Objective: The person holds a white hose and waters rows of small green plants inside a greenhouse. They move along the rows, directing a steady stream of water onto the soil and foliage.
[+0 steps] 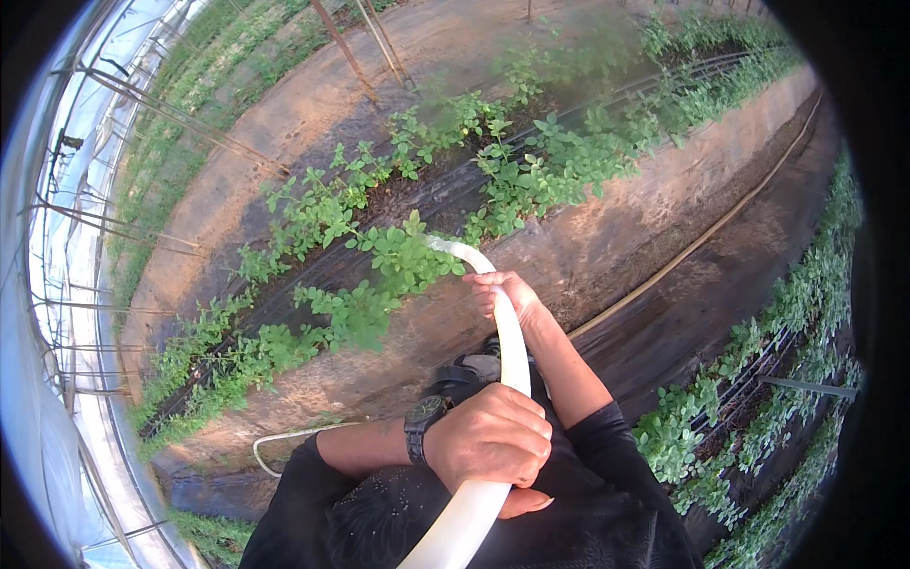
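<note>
A thick white hose (513, 341) runs from the bottom of the view up past my body to a row of leafy green plants (409, 256). Near my chest my left hand (490, 437), with a dark watch (424, 419) on its wrist, is closed around the hose. Farther along, my right hand (501, 288) grips it just behind the bend close to its far end. That end points left over the plants beside the black-covered bed, and what looks like water comes out of it. The leaves partly hide the hose's outlet.
A tan hose (682, 256) lies along the path at the right. A thin white hose (266, 448) curves on the ground at the lower left. More plant rows (675, 434) grow at the lower right. Metal poles (348, 53) and plastic greenhouse sheeting (28, 341) stand beyond.
</note>
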